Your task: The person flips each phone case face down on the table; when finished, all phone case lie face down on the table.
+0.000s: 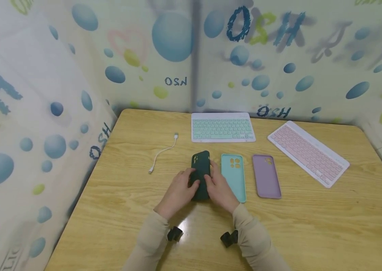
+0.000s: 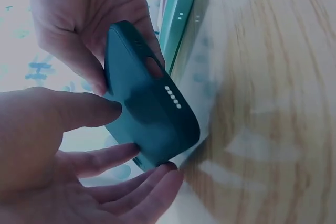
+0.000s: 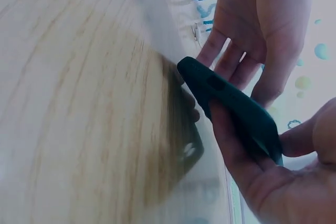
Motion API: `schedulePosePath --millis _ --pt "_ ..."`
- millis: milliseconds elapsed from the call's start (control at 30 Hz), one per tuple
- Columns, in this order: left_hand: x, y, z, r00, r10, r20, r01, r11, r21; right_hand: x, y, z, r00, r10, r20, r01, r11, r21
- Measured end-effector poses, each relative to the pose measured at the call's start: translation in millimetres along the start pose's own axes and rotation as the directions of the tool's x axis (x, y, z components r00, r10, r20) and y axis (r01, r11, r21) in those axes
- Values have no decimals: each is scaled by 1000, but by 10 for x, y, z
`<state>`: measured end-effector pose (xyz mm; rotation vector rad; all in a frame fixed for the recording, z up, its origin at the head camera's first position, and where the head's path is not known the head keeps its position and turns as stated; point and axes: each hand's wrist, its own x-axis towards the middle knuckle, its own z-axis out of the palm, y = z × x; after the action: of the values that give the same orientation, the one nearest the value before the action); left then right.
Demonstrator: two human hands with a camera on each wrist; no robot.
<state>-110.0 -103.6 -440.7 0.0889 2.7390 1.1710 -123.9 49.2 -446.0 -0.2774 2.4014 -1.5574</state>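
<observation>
Both hands hold a dark green phone case (image 1: 200, 177) just above the table, its camera cutouts toward the far end in the head view. My left hand (image 1: 179, 189) grips the left side, with the thumb on the case's back and fingers along its edge in the left wrist view. From the other side my right hand (image 1: 220, 187) pinches the case; in the right wrist view its thumb is on one face and fingers reach under the other. Close to the right hand lies a turquoise phone case (image 1: 234, 180), partly covered by it. Further right is a purple phone case (image 1: 266, 177).
A short white USB cable (image 1: 162, 152) lies on the wooden table (image 1: 116, 210) at the left. Along the back sits a white keyboard with mint keys (image 1: 223, 128); a white keyboard with pink keys (image 1: 307, 154) lies slanted at the right. Patterned walls stand behind and beside.
</observation>
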Motion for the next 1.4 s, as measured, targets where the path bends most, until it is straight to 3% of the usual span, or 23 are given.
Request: schedulePosePath --millis 100,267,400,633,900,1100,1400 --pt "4 5 -12 1000 -3 -24 3 1000 -15 -5 -6 6 999 -15 -42 13 999 -36" --pt "1 24 -31 999 -18 -44 16 999 -34 -3 -29 6 988 -59 -141 33 983 -181" --pt "-13 46 -39 999 -20 -40 19 999 -27 -13 -42 -7 986 -52 -158 14 972 -233" --pt "-16 51 -49 997 -13 -79 10 999 -33 -56 -97 -26 989 -56 -138 22 971 -237" --pt "-21 79 -90 993 0 -122 3 1000 26 -154 -156 -13 996 -74 -44 59 959 -278" --pt "-14 99 -87 992 4 -125 0 999 33 -201 -134 47 992 -126 10 121 931 -346" --pt "2 100 -79 992 -8 -124 14 999 49 -211 -75 136 988 -153 12 142 878 -456"
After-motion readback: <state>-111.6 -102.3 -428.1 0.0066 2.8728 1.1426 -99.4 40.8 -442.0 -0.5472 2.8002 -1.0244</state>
